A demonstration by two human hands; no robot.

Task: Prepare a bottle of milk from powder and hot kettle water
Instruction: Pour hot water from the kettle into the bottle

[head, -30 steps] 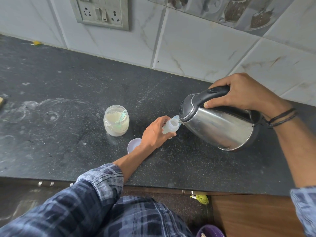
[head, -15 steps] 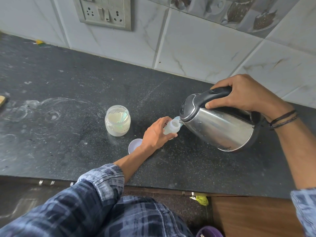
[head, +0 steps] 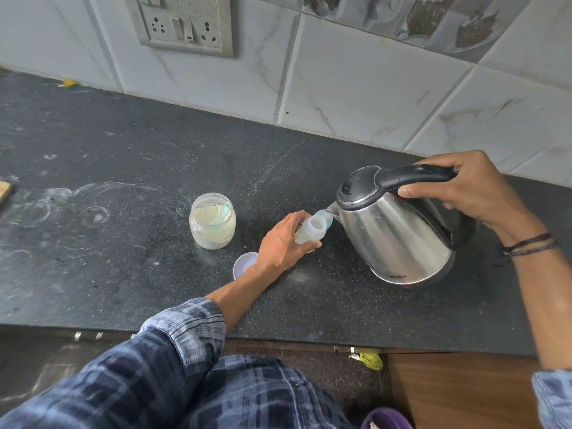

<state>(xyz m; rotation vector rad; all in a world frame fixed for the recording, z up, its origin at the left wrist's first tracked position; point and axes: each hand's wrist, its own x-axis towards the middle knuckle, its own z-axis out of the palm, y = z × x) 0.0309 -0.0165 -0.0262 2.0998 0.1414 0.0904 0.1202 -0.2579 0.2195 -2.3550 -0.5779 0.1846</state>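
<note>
a plaid blue sleeve (head: pixel 173 351) comes in from 6 o'clock over the black speckled stone counter (head: pixel 123 150). a round white lid (head: pixel 244 264) lies at the left hand's (head: pixel 284 243) 8 o'clock. that hand curls round a small translucent plastic bottle (head: pixel 311 232), open-mouthed, upright on the counter. at the bottle's 9 o'clock stands an open clear jar of pale powder (head: pixel 212 226). at its 3 o'clock a tilted stainless steel kettle (head: pixel 399 239) puts its spout at the bottle's mouth; the right hand (head: pixel 464 190) grips its black handle.
</note>
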